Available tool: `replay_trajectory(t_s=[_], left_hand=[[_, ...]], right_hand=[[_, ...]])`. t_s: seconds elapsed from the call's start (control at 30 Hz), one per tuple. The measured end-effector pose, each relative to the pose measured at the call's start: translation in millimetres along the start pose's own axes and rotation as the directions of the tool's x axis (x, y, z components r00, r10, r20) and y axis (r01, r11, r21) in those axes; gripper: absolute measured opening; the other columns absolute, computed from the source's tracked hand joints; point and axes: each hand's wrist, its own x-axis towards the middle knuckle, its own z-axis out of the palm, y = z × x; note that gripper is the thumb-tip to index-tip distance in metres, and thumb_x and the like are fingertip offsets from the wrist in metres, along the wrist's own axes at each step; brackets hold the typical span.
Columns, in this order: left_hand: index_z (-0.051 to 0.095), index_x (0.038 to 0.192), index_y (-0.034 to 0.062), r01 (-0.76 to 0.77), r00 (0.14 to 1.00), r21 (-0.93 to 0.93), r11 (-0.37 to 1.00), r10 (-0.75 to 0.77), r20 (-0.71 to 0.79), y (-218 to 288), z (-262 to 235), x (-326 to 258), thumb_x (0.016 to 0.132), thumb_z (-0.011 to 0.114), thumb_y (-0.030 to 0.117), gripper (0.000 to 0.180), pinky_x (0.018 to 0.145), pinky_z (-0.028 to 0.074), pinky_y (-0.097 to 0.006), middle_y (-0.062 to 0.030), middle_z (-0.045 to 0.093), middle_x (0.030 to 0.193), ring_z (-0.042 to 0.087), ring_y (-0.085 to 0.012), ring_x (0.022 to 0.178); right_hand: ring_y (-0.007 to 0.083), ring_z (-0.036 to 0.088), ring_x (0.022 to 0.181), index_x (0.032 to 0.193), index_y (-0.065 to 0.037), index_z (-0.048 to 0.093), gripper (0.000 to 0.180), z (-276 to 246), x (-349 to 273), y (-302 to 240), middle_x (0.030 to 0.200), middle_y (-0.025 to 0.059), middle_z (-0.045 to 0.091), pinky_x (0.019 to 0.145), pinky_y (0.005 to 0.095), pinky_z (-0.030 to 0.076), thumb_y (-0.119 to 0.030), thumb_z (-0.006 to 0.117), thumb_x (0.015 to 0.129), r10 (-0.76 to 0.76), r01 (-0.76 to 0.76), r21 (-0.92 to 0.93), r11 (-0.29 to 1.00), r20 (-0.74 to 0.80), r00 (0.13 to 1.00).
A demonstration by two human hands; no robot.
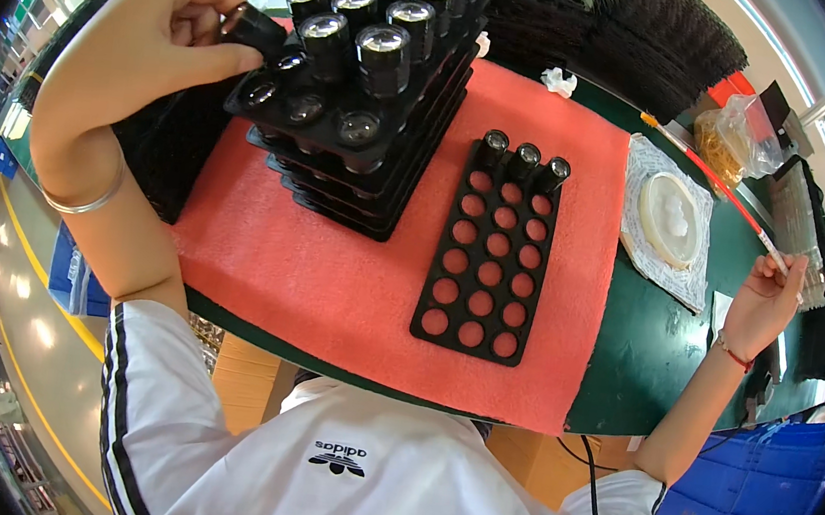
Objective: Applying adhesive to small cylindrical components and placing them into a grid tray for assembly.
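Observation:
At the far left, my left hand (180, 32) is closed on a black cylinder (253, 32), its fingers and thumb pinching one end. It hangs tilted over the near left corner of a stack of black trays (378, 204). The top tray carries several upright black cylinders (383, 58) with shiny, glassy silver tops. Out to the right, my right hand (764, 307) grips a thin brush (726, 188) by the end of its red and white handle, orange bristles pointing away. A black perforated tray (493, 256) holds three short cylinders (523, 161) in its farthest row.
A red cloth (327, 309) covers much of the green table (621, 380). On the right a round pale dish (671, 219) sits on a wrapped pad. Behind stand stacked black trays (662, 37), crumpled white tissue (558, 82) and a plastic bag (736, 141) of yellowish pieces.

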Motion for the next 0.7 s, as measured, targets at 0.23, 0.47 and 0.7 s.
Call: replay_trajectory(t_s=[0.23, 0.47, 0.7], left_hand=[[0.056, 0.068, -0.0006, -0.007, 0.997, -0.184, 0.983, 0.022, 0.080, 0, 7, 4, 0.063, 0.068, 0.013, 0.019, 0.044, 0.027, -0.019, 0.0034, 0.040, 0.052, 0.035, -0.0029, 0.048], [0.053, 0.075, -0.0016, 0.116, 0.958, -0.110, 0.987, -0.082, 0.276, 13, 4, 17, 0.067, 0.064, 0.005, 0.015, 0.046, 0.026, -0.018, 0.0054, 0.035, 0.055, 0.033, -0.0004, 0.053], [0.054, 0.078, -0.0019, 0.143, 0.963, -0.157, 0.977, -0.100, 0.251, 12, 8, 17, 0.066, 0.065, 0.005, 0.017, 0.043, 0.022, -0.018, 0.0063, 0.032, 0.055, 0.030, 0.0000, 0.050]], right_hand=[[0.0110, 0.042, 0.063, 0.076, 0.000, 0.052, 0.022, -4, 3, 2, 0.069, 0.0063, 0.052, 0.059, 0.0230, 0.034, -0.019, 0.049, 0.087, 0.026, -0.025, 0.051, 0.998, -0.020, 0.999], [0.0104, 0.042, 0.063, 0.076, 0.000, 0.052, 0.021, -10, 6, 2, 0.071, 0.0062, 0.052, 0.059, 0.0227, 0.033, -0.017, 0.050, 0.086, 0.039, -0.038, 0.042, 0.998, -0.036, 0.999], [0.0104, 0.046, 0.064, 0.078, 0.001, 0.054, 0.020, -15, 6, 2, 0.072, 0.0056, 0.053, 0.060, 0.0228, 0.035, -0.017, 0.050, 0.086, 0.028, -0.027, 0.046, 0.999, -0.001, 1.000]])
